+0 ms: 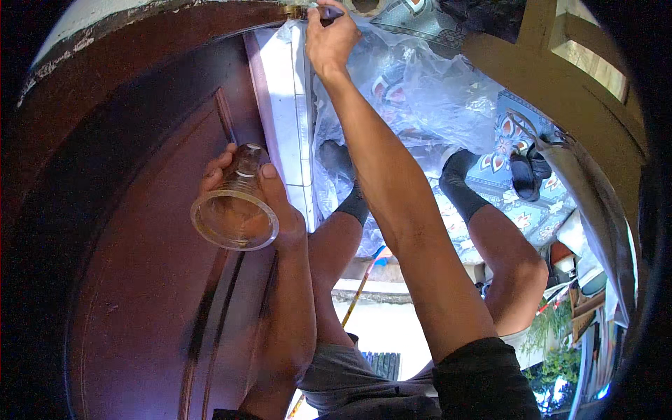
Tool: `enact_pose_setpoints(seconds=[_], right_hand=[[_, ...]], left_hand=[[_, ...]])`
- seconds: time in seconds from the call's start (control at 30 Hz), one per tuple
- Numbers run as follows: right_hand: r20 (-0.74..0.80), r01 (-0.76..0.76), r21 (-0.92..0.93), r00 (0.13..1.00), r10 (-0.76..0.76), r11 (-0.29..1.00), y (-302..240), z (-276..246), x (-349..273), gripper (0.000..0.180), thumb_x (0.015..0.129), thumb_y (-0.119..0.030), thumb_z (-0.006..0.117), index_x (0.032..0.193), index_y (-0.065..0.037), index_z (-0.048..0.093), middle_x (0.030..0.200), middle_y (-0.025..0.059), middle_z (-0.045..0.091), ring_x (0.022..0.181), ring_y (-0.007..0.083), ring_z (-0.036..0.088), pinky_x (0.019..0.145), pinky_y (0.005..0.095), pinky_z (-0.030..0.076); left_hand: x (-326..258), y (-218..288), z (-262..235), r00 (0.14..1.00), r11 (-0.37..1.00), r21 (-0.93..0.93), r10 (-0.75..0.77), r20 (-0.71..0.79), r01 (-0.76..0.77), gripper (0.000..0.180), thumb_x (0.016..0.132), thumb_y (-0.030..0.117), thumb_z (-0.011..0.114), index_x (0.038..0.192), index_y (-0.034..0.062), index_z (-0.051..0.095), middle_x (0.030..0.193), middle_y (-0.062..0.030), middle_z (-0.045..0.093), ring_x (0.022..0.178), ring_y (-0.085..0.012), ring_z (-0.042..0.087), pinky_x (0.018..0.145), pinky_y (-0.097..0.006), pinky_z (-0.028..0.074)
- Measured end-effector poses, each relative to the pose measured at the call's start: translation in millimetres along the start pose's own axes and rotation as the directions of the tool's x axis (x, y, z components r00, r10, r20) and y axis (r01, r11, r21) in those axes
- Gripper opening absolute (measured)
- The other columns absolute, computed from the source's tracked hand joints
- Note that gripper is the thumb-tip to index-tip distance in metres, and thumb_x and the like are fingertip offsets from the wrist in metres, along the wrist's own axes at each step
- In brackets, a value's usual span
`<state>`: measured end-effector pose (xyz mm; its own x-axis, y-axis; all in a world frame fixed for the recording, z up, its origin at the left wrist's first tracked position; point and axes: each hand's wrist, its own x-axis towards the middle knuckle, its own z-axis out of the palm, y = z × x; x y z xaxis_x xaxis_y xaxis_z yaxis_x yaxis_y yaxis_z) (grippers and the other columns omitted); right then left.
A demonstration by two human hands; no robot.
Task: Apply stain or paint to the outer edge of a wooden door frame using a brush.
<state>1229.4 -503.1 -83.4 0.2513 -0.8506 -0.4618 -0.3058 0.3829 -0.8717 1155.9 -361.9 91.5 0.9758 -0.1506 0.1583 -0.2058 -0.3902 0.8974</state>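
My left hand (279,203) is wrapped round a clear plastic cup (241,183), in front of the dark brown door. The cup is tilted, with its wide mouth towards me and a brownish tint inside. Far up, my right hand (332,40) is closed on what looks like a paintbrush (327,12), with a dark handle and a brass-coloured band. Its tip points left, against the brown wooden frame (210,26). The bristles cannot be made out. The right arm stretches across the middle of the view.
A panelled door (147,259) fills the left side. Crumpled clear plastic sheeting (434,91) covers patterned floor tiles (546,210) beside white tiling (283,105). My feet in dark socks stand there. Black footwear (526,175) lies at the right, near hanging grey cloth (588,189) and brown wood.
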Motion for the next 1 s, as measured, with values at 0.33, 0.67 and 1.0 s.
enact_pose_setpoints(seconds=[0.33,0.67,1.0], right_hand=[[-0.106,0.013,0.228,0.994,0.011,0.973,-25,-27,-22,0.011,0.078,-0.009,0.068,0.088,-0.004,0.066,0.073,0.0044,0.065,0.067,0.0152,0.061,0.067,0.0297,0.049],[-0.141,0.199,0.216,0.975,-0.171,0.956,-21,-1,29,0.020,0.082,-0.010,0.067,0.098,0.002,0.064,0.087,0.0094,0.067,0.079,0.0193,0.063,0.075,0.0302,0.049],[0.054,0.150,-0.176,0.988,-0.143,0.973,-12,-24,21,0.018,0.078,-0.017,0.064,0.085,0.000,0.065,0.077,0.0133,0.066,0.074,0.0259,0.064,0.071,0.0366,0.049]], left_hand=[[1,-1,11,0.997,0.991,-0.120,0.043,-0.065,-0.051,0.050,0.082,0.008,0.065,0.120,0.0030,0.034,0.113,-0.0149,0.043,0.112,-0.0265,0.048,0.099,-0.042,0.041],[6,7,10,0.987,0.986,-0.046,0.159,0.013,-0.159,0.046,0.082,0.000,0.060,0.121,0.0014,0.036,0.115,-0.0154,0.048,0.111,-0.0283,0.048,0.099,-0.042,0.040],[5,8,9,0.992,0.992,-0.038,0.122,0.031,-0.120,0.044,0.082,0.004,0.062,0.119,0.0024,0.037,0.117,-0.0152,0.048,0.111,-0.0267,0.049,0.098,-0.040,0.041]])
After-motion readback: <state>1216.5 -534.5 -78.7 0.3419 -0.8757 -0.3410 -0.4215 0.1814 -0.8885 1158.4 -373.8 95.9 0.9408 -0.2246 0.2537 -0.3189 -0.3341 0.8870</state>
